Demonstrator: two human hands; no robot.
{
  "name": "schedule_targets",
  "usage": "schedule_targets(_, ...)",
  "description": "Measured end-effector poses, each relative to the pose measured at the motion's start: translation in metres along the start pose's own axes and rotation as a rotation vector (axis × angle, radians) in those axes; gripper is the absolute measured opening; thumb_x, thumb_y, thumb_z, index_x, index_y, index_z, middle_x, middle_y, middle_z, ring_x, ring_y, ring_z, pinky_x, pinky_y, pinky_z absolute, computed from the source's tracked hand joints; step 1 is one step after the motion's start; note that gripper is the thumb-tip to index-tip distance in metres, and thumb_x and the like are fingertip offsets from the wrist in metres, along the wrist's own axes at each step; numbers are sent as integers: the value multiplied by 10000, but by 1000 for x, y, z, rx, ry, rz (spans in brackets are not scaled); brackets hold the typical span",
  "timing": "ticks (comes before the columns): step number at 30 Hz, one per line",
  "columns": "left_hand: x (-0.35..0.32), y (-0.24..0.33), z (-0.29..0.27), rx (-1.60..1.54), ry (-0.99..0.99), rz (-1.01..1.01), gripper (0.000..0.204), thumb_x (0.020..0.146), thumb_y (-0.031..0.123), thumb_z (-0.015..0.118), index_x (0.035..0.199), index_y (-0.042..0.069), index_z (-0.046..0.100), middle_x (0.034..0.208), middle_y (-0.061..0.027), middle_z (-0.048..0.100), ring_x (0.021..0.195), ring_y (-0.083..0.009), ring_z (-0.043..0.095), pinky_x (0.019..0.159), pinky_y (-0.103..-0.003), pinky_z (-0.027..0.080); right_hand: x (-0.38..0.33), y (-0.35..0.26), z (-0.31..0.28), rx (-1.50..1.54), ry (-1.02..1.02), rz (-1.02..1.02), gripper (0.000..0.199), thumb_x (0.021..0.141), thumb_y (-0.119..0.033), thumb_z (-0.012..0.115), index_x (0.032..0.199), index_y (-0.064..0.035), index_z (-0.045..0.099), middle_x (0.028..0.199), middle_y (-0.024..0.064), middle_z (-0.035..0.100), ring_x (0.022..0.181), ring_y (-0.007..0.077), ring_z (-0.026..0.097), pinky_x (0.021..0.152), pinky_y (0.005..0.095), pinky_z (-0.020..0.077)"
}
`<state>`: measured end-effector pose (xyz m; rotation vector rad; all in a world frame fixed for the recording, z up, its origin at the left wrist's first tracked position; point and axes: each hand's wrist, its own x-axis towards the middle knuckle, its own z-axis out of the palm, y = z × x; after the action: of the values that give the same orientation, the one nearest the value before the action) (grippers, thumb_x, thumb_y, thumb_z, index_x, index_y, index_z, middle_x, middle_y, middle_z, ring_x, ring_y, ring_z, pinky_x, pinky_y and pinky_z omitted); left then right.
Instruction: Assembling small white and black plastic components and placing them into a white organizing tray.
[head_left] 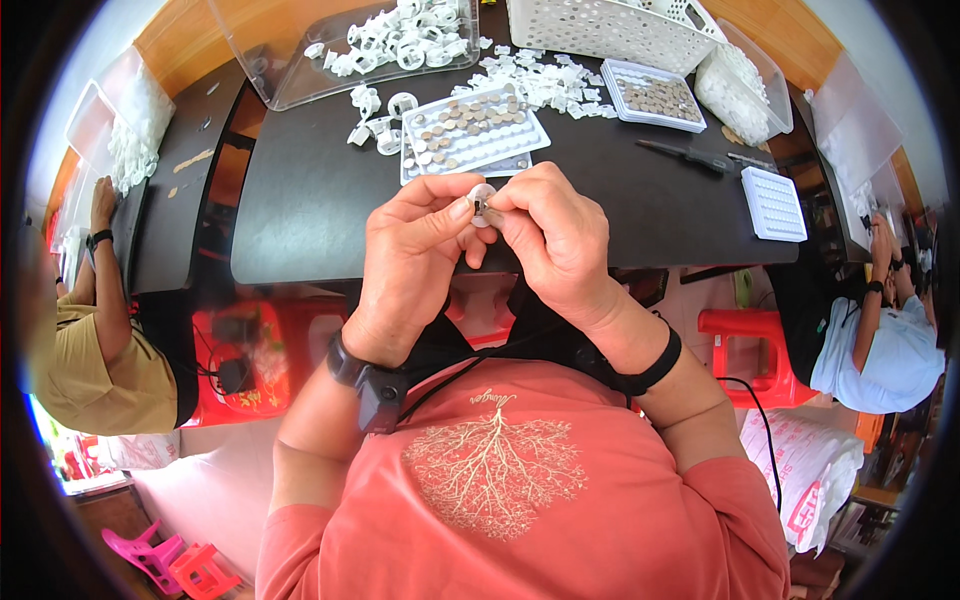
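Both of my hands meet just above the near edge of the dark table. My left hand (408, 245) holds a small round white plastic part (481, 193) with a dark middle between thumb and fingers. Against the same part, my right hand (562, 235) has its thumb and index finger pinched together; whatever sits between those fingertips is too small to make out. Just beyond my hands lie overlapping white trays (508, 150) with small round metal discs like button cells. Beside them are several loose white plastic housings (372, 125).
At the back stand a clear bin (300, 92) of white housings and a white perforated basket (610, 38). Small white plastic pieces (545, 85) lie heaped between. Rightward are a disc tray (662, 121), a black-handled tool (680, 154) and a white tray (774, 205). People sit on both sides.
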<state>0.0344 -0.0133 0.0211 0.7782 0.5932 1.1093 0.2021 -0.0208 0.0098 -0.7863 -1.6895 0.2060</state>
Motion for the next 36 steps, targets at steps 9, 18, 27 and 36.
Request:
schedule_targets(9, -1, -3, -3, 54, -38, 80, 182, 941, 30, 639, 1101, -58, 637, 989, -138, 685, 782, -177, 654, 624, -285, 519, 0, -2, 0, 332, -31, 336, 116, 842, 89, 667, 874, -1, 602, 794, 52, 606, 693, 122, 647, 610, 274, 511)
schedule_targets(18, -3, -3, 1, 43, -84, 90, 205, 929, 25, 648, 1114, -62, 640, 995, -156, 687, 810, -202, 665, 614, -289, 531, 27, -17, -18, 662, -158, 866, 109, 855, -32, 734, 855, -5, 628, 738, 41, 650, 636, 92, 613, 561, 224, 438)
schedule_targets(27, -2, 0, -5, -6, -49, 60, 256, 933, 75, 650, 1148, -62, 624, 999, -160, 684, 803, -223, 670, 590, -300, 529, 29, -8, -13, 673, -254, 942, 129, 856, -126, 757, 865, -62, 645, 761, 3, 664, 657, 66, 592, 567, 209, 390)
schedule_targets(36, 1, 0, -24, -135, -59, 26, 317, 978, 140, 602, 1237, -41, 573, 1035, -197, 660, 836, -254, 659, 618, -303, 502, 72, 21, -18, -187, -427, 393, 129, 860, -84, 658, 974, -32, 686, 757, 51, 664, 669, 126, 615, 591, 286, 460)
